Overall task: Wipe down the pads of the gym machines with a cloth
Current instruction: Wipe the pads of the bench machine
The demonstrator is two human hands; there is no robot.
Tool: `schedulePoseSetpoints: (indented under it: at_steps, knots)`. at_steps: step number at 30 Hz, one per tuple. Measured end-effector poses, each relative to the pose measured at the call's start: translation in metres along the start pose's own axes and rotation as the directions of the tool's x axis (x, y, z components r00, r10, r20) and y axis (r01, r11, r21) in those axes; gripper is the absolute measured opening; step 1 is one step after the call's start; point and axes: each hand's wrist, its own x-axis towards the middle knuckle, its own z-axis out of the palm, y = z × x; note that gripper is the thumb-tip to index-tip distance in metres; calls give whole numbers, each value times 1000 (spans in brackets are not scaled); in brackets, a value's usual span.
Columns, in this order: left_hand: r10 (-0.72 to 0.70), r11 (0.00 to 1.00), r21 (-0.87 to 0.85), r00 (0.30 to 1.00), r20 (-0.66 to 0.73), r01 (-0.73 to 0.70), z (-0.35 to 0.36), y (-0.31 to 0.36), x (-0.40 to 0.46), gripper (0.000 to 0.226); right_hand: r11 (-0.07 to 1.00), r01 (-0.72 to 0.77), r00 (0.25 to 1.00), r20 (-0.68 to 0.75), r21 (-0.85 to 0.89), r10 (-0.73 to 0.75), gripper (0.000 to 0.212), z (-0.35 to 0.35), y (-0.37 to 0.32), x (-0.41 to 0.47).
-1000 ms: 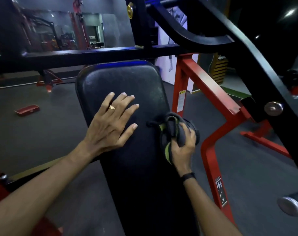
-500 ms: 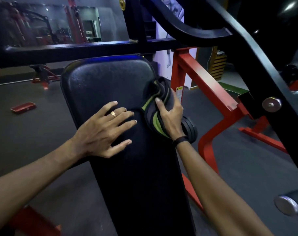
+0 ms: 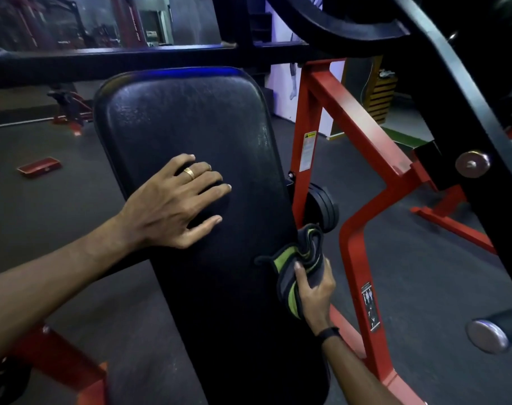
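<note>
The fingers of the right hand (image 3: 314,290) curl round a bunched grey cloth with green stripes (image 3: 295,258), pinching it against the right edge of the long black padded bench pad (image 3: 190,127), low and right of the frame's centre; a dark band sits on that wrist. The left hand (image 3: 173,203) lies flat on the middle of the same pad, fingers straight and slightly spread, holding nothing, a gold ring (image 3: 189,173) on one finger. The pad runs from the upper centre down to the bottom edge of the frame, its top catching blue light. Just beside the cloth, to the right, stands the red steel frame of the machine (image 3: 348,118), with a black round knob (image 3: 322,206) between it and the pad. A heavy black steel arm (image 3: 459,92) crosses the upper right, and a black crossbar (image 3: 132,58) spans the top left behind the pad. On the dark floor at the left lies a small red tray-like piece (image 3: 40,167).
</note>
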Motion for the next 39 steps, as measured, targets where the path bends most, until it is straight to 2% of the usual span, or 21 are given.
schedulePoseSetpoints:
  at_steps: [4,7,10,12,15,22,27,31,35,39]
  knots:
    - [-8,1000,1,1000,-5,8,0,1,0,48,999,-18,998,-63,-31,16,45,16,-29,28]
    - [-14,1000,2,1000,-4,14,-1,1,1,47,994,104,992,-69,-24,-105,45,46,-86,83]
    - [-19,1000,-10,1000,0,19,-1,1,0,46,979,170,981,-73,-113,-179,49,74,-135,131]
    - [-21,1000,-5,1000,-16,21,0,0,0,44,977,178,980,-72,-113,-187,50,78,-139,138]
    - [-11,1000,7,999,-37,11,1,0,1,38,975,214,973,-74,-62,-219,52,64,-110,117]
    - [-10,1000,-7,999,-38,10,2,0,0,31,993,98,992,-79,-62,-102,50,35,-44,52]
    - [-6,1000,-7,999,-46,5,2,1,0,28,1000,-21,996,-84,-17,20,49,14,-26,14]
    - [-7,1000,2,1000,-28,7,1,2,2,28,982,-190,972,-142,-14,186,43,5,-18,-8]
    - [-14,1000,1,1000,-21,14,1,2,0,28,938,-347,918,-210,-14,336,53,17,-36,18]
    - [-27,1000,-1,999,-19,27,-1,3,0,27,939,-341,915,-244,-42,321,43,48,-94,78]
